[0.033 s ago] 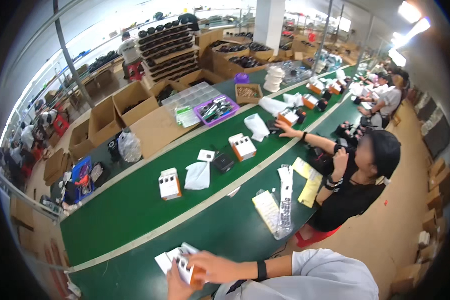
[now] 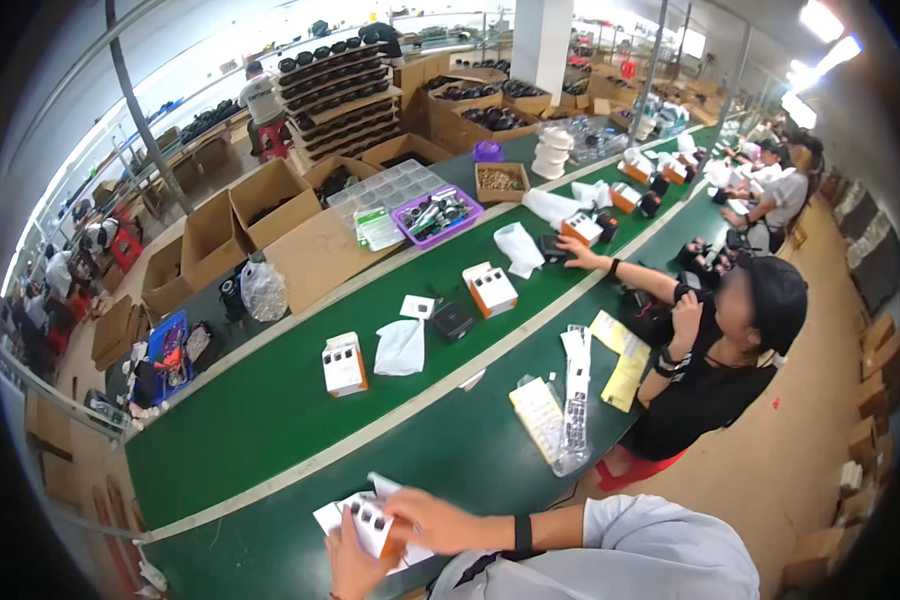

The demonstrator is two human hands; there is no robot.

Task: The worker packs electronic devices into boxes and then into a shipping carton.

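White-and-orange cardboard forms the one small printed box (image 2: 373, 527) held at the near table edge. The left hand (image 2: 358, 562) is curled around its left side, thumb and fingers nearly closed on it. The right hand (image 2: 436, 520) lies half-curled against the other side; whether it grips or only touches, I cannot tell.

Beyond, on the dark green table (image 2: 450, 440), lie one yellow-and-white flat packet (image 2: 538, 412), one long white strip with dark marks (image 2: 576, 395) and yellow paper (image 2: 618, 365). On the green belt (image 2: 240, 430), two similar boxes (image 2: 344, 366) stand nearest, with one limp white pouch (image 2: 400, 347), one black device (image 2: 452, 322) and one white card (image 2: 417, 306) between them. Across the belt, one purple plastic basket (image 2: 407, 233) contains metallic and dark parts; behind it, one small open carton (image 2: 500, 195) holds many tiny brownish pieces.
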